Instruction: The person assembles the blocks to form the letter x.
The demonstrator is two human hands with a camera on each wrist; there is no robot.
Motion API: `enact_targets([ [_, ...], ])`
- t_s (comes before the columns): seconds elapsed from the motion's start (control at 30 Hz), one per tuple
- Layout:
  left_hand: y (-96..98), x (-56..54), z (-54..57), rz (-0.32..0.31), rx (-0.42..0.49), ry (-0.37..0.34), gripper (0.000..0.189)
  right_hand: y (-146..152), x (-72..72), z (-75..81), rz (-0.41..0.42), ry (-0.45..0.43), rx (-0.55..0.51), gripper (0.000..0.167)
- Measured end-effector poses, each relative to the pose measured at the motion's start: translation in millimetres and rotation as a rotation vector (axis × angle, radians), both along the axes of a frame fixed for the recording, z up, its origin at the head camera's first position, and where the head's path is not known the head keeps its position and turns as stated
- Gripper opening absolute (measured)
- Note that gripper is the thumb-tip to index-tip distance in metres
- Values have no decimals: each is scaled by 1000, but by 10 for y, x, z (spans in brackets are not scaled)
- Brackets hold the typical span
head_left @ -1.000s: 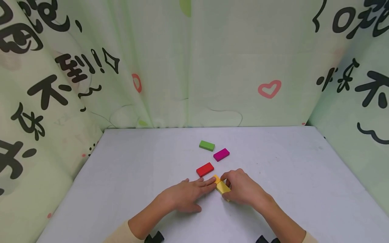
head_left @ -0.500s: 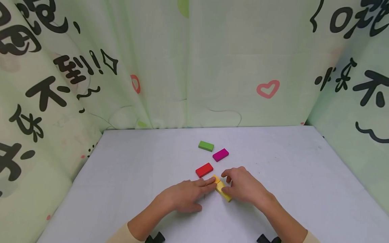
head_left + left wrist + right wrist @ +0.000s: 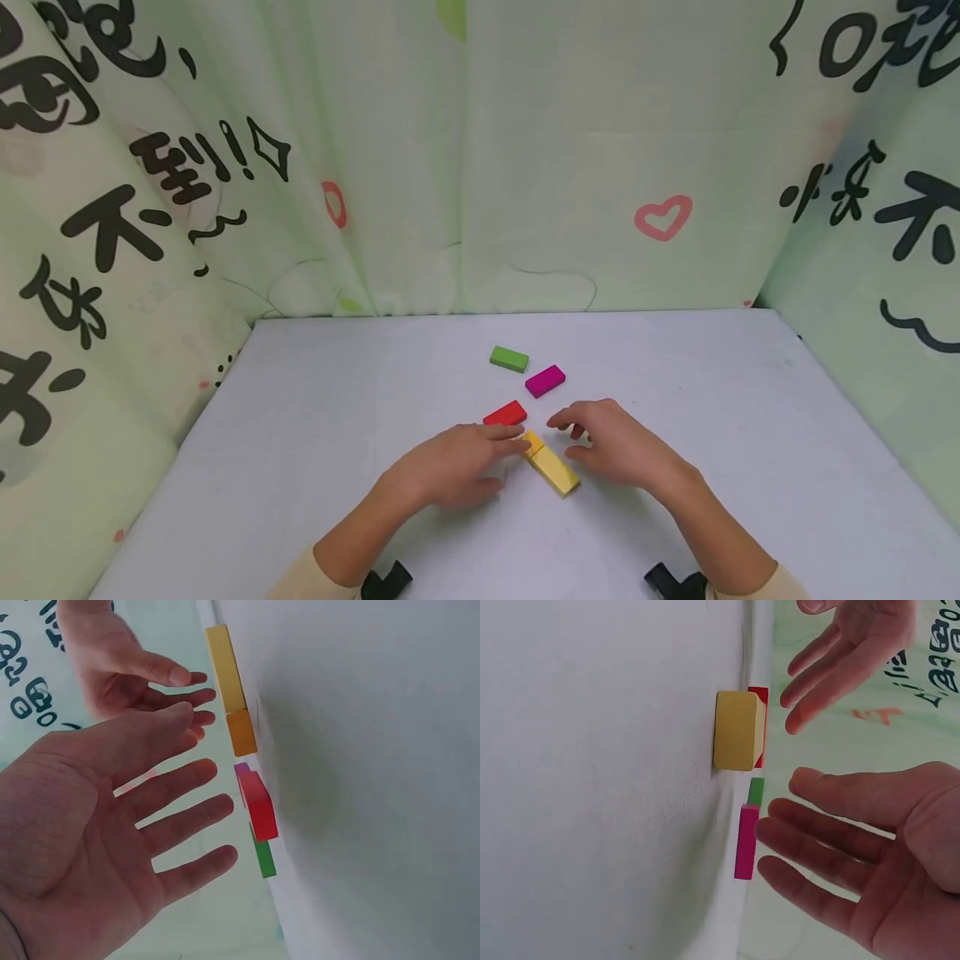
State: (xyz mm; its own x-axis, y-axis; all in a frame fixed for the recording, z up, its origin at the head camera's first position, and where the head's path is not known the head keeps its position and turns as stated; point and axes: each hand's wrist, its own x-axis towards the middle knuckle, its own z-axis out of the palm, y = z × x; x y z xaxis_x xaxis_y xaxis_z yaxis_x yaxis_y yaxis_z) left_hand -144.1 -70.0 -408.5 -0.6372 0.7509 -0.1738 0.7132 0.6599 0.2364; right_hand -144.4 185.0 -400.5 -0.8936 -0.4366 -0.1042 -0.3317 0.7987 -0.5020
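A yellow block (image 3: 557, 473) and a shorter-looking orange block (image 3: 533, 444) lie end to end on the white table, slanting toward the front right. My left hand (image 3: 461, 467) hovers at their left, fingers straight, the fingertips partly covering the red block (image 3: 506, 412) and the orange one in the head view. In the left wrist view both blocks, yellow (image 3: 226, 669) and orange (image 3: 241, 733), show apart from that hand's fingertips. To the right of the pair, my right hand (image 3: 626, 450) is raised with relaxed fingers and holds nothing. The right wrist view shows the yellow block (image 3: 735, 731) end-on.
Farther back on the table (image 3: 360, 383) lie a magenta block (image 3: 545, 382) and a green block (image 3: 509, 359). Green-white curtains (image 3: 555, 167) with black lettering stand behind and at both sides. Black wrist mounts (image 3: 386, 579) show at the front edge.
The right hand has let go of the yellow block and moved away to the right. The left hand has lifted slightly and shifted back, uncovering the orange block and now overlapping the red one.
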Motion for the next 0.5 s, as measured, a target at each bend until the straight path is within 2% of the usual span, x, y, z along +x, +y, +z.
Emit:
enact_targets([
  [0.23, -14, -124, 11, 24, 72, 83, 53, 56, -34, -27, 181, -2, -28, 40],
  [0.4, 9, -222, -29, 117, 101, 77, 51, 67, -40, -54, 271, -5, 5, 46],
  [0.5, 29, -284, -55, 181, 128, 36, 49, 83, -41, -63, 287, -21, 12, 49],
])
